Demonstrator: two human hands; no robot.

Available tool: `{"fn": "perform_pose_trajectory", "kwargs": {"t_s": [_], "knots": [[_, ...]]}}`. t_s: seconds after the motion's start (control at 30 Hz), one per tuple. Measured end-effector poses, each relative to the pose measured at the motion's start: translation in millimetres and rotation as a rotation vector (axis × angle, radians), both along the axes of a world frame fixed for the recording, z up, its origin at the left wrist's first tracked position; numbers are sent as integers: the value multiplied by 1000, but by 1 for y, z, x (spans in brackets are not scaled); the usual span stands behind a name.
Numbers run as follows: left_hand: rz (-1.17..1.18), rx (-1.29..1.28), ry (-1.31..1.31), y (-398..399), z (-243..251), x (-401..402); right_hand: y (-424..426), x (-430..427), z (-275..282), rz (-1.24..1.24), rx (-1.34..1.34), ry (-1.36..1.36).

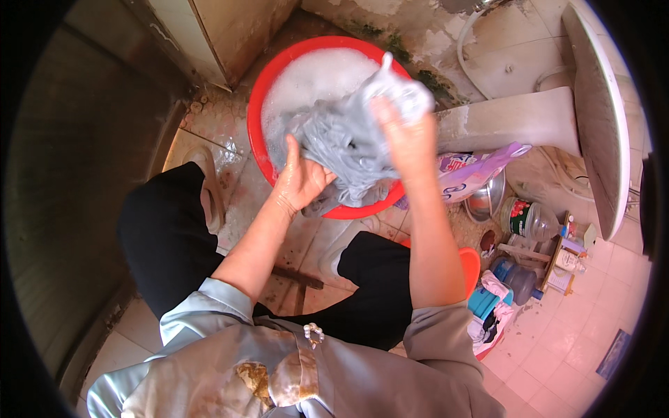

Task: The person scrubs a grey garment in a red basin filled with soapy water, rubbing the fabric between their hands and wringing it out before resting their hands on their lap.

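A wet, grey-blue cloth garment (347,143) is bunched above a red plastic basin (254,117) of white suds (319,70). My right hand (405,136) grips the garment's upper right end, which is raised and blurred. At the garment's lower left, my left hand (303,177) has its thumb spread and palm turned up. Its fingertips go under the cloth, so whether they grip it is hidden. Some of the fabric hangs down by the basin's near rim.
Right of the basin stand a purple detergent bag (470,175), a steel bowl (486,198) and a pedestal sink (512,120). Bottles (530,219) and a container with clothes (488,313) lie further right. A stained wall (360,21) rises behind; the tiled floor (230,141) looks wet.
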State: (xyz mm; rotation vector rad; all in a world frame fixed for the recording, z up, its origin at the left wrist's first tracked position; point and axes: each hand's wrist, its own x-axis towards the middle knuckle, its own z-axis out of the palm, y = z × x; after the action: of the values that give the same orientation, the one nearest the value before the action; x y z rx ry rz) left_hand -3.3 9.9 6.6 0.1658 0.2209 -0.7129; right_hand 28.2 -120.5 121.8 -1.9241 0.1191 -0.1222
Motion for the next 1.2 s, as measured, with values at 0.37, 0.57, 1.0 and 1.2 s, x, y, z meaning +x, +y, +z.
{"fn": "perform_pose_trajectory", "kwargs": {"t_s": [0.37, 0.57, 1.0, 1.2], "knots": [[-97, 444, 238, -5, 3, -9, 24, -23, -81, 391, -802, 258], [-104, 496, 167, -13, -10, -10, 50, -45, -79, 362, -863, 64], [-672, 1520, -1029, -26, -9, -32, 26, -15, -110, 260, -543, 561], [-119, 128, -251, 7, -12, 7, 13, 8, 27, -36, 450, -51]]}}
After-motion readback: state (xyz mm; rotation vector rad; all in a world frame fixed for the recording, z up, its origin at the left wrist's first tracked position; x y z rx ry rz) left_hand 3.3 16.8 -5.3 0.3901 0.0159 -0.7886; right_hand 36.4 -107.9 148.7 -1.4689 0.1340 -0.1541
